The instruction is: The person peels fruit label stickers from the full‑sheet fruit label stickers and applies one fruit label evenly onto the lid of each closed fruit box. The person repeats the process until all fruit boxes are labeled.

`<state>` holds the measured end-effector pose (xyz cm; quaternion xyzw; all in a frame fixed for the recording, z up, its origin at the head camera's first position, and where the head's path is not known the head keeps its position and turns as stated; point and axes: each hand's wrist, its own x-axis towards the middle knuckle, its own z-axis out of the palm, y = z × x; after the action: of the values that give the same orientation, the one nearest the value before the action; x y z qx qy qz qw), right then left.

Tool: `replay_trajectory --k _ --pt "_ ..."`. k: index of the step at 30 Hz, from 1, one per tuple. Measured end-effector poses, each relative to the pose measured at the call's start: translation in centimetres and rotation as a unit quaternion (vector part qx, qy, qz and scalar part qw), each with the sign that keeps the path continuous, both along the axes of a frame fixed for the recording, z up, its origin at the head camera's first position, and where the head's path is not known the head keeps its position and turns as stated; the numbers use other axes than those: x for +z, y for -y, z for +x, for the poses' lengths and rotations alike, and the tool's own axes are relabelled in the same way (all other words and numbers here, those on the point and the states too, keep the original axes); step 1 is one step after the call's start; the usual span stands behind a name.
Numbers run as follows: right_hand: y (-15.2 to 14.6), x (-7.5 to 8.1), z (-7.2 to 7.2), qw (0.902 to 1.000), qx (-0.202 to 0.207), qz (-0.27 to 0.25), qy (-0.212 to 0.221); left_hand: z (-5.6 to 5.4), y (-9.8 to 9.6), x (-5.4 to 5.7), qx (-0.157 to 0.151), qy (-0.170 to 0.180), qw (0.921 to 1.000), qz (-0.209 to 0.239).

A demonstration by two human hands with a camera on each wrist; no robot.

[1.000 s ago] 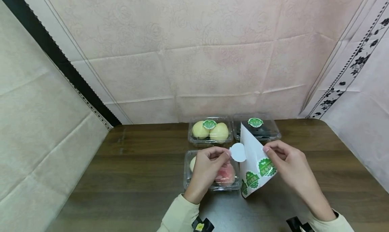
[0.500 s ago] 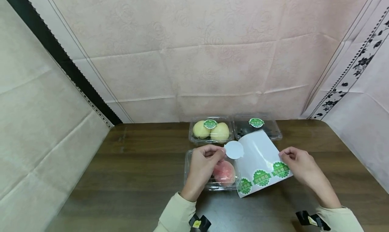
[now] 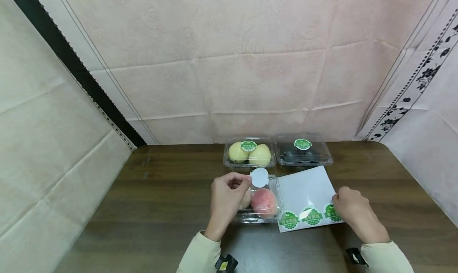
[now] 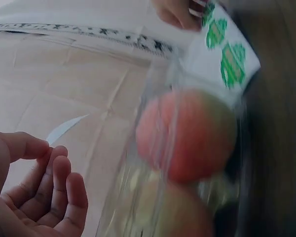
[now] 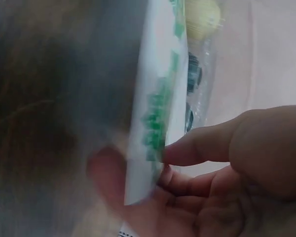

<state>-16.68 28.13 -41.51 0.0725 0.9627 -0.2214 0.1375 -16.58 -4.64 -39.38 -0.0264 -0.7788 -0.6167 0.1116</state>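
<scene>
A round sticker (image 3: pixel 259 177), white side showing, is pinched at its edge between the thumb and forefinger of my left hand (image 3: pixel 229 195). That hand is above the left part of a clear plastic box (image 3: pixel 255 217) with two peaches inside; the pinkish-red peach (image 3: pixel 264 203) shows fully, the other (image 3: pixel 245 199) is partly covered by the hand. My right hand (image 3: pixel 354 209) grips the right edge of a white sticker sheet (image 3: pixel 304 187), which has green round stickers along its near edge. In the right wrist view, thumb and fingers pinch the sheet (image 5: pixel 160 113).
Behind stand two more lidded clear boxes, each with a green label: one holds pale yellow-green fruit (image 3: pixel 260 155), the other dark contents (image 3: pixel 300 155). Cloth (image 3: pixel 229 86) hangs beyond the far edge of the wooden table (image 3: pixel 161 209).
The left hand has moved left with the round sticker, away from the sheet. The right hand has moved right and toward me, and the sheet, bent before, is now nearly flat.
</scene>
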Motion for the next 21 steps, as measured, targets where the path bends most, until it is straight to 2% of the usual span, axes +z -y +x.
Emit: replay_trajectory --k 2,5,7,9,11,15,19,21 --pt "0.2 -0.1 0.0 0.9996 0.005 0.028 0.007 0.1 0.3 0.1 0.021 -0.029 0.9985 -0.043" --pt "0.3 -0.1 0.0 0.9976 0.01 0.066 0.017 0.3 0.7 0.4 0.049 -0.071 0.991 -0.103" --pt "0.4 -0.2 0.0 0.9968 0.009 0.077 0.018 0.4 0.8 0.6 0.058 -0.104 0.9825 -0.143" --pt "0.5 0.1 0.1 0.9962 0.003 0.087 0.003 0.6 0.9 0.7 0.065 -0.144 0.9705 -0.183" --pt "0.8 0.7 0.4 0.9954 -0.004 0.09 -0.033 0.7 0.8 0.8 0.068 -0.191 0.9535 -0.223" --pt "2.5 2.9 1.3 0.9905 0.001 0.059 -0.125 0.8 0.7 1.0 0.082 -0.287 0.9071 -0.297" --pt "5.6 5.2 2.9 0.9826 0.059 -0.04 -0.171 1.0 0.5 1.3 0.093 -0.367 0.8613 -0.339" --pt "7.4 5.9 3.7 0.9706 0.092 -0.109 -0.194 1.2 0.5 1.5 0.096 -0.403 0.8398 -0.351"
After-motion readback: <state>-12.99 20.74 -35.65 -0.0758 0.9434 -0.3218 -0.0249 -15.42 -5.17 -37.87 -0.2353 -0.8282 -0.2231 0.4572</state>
